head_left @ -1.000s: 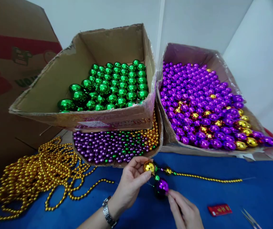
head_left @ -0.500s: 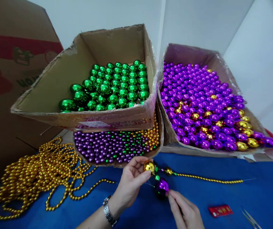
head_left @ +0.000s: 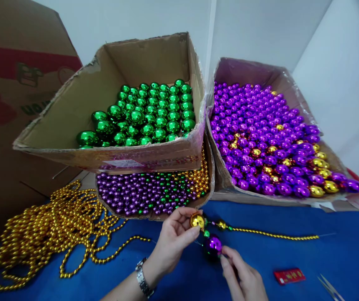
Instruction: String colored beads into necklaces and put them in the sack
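Observation:
My left hand, with a metal watch on its wrist, pinches a shiny gold ball bead between thumb and fingers. Just below it hangs a large purple ball bead, with a small green bead between the two. Thumb and forefinger of my right hand close together at the purple bead's lower right side; whether they grip the bead or a thread there is hidden. From the gold bead a beaded strand runs right along the blue table, ending in a thin clear thread.
Behind my hands stand a carton of green balls, a lower tray of small purple, green and gold beads, and a carton of purple and gold balls. Gold bead strings lie left. A red packet and tweezers lie right.
Hardly anything differs. The fingers of my right hand have shifted slightly at the purple bead, and the whole view has moved a little.

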Action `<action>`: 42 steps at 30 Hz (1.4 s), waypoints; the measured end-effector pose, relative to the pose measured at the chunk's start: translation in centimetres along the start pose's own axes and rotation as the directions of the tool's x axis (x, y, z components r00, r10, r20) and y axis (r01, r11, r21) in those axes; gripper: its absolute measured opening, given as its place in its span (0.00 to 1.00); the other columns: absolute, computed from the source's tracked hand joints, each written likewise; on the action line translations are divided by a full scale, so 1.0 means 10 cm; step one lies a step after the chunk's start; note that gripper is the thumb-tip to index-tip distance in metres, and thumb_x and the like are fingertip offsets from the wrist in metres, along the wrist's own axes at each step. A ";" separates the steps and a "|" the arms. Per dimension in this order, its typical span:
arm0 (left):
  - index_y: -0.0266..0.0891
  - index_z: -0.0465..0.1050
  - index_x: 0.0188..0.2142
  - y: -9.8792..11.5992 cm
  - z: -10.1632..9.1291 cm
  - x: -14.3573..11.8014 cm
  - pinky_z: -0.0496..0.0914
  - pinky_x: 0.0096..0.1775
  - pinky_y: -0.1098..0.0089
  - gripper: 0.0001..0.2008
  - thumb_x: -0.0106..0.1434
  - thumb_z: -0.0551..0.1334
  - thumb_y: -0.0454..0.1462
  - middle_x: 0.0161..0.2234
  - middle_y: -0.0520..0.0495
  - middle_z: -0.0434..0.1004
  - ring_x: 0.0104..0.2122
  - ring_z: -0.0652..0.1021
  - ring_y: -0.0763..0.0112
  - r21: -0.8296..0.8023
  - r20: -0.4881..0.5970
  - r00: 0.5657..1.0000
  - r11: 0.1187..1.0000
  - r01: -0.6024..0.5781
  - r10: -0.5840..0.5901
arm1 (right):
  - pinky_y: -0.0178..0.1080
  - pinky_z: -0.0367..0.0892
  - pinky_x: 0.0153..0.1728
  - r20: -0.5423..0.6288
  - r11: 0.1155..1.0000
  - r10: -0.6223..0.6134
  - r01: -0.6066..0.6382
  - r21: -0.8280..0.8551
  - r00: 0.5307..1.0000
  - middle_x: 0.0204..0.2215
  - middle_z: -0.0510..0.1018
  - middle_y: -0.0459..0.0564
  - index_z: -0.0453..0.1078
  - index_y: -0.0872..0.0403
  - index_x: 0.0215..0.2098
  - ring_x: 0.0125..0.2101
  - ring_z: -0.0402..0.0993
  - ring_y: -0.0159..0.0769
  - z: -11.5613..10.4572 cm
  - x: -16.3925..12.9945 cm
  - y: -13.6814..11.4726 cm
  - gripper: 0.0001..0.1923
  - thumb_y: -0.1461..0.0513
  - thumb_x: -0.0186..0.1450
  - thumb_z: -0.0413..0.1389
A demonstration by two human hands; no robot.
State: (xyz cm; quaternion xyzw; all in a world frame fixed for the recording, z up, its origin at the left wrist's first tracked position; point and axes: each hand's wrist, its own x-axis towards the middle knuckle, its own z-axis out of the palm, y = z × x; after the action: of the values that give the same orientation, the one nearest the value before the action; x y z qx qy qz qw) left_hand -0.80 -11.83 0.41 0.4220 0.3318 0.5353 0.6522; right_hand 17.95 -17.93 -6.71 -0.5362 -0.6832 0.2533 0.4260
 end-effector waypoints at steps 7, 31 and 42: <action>0.39 0.68 0.44 0.01 0.04 0.03 0.67 0.46 0.66 0.14 0.57 0.65 0.33 0.47 0.42 0.73 0.43 0.73 0.67 0.103 0.040 0.999 0.994 0.030 -0.034 | 0.30 0.72 0.35 0.169 0.917 0.215 -0.258 0.304 0.962 0.30 0.79 0.47 0.56 0.51 0.57 0.31 0.78 0.32 0.07 -0.02 0.03 0.21 0.52 0.69 0.45; 0.38 0.74 0.33 -0.01 -0.06 1.54 0.68 0.34 0.67 0.10 0.57 0.56 0.28 0.35 0.41 0.74 0.36 0.74 0.61 0.781 0.529 0.811 -0.230 -0.580 -0.248 | 0.34 0.67 0.36 0.079 0.862 0.347 -0.352 0.366 0.934 0.30 0.77 0.48 0.50 0.52 0.62 0.31 0.75 0.34 -0.16 -0.06 0.09 0.25 0.52 0.69 0.44; 0.36 0.72 0.34 -0.07 -0.11 1.53 0.68 0.38 0.64 0.10 0.54 0.57 0.25 0.37 0.40 0.72 0.40 0.73 0.58 0.858 0.494 0.863 -0.103 -0.503 -0.106 | 0.34 0.67 0.35 0.069 0.876 0.325 -0.328 0.354 0.943 0.31 0.77 0.47 0.49 0.50 0.62 0.30 0.75 0.33 -0.19 -0.10 0.09 0.24 0.53 0.70 0.43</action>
State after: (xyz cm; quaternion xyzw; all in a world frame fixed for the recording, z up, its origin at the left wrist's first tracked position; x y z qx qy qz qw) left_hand 1.68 3.27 -0.42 0.9060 0.3969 0.1128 0.0944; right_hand 20.05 -18.84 -6.76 -0.5554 -0.5262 0.4447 0.4657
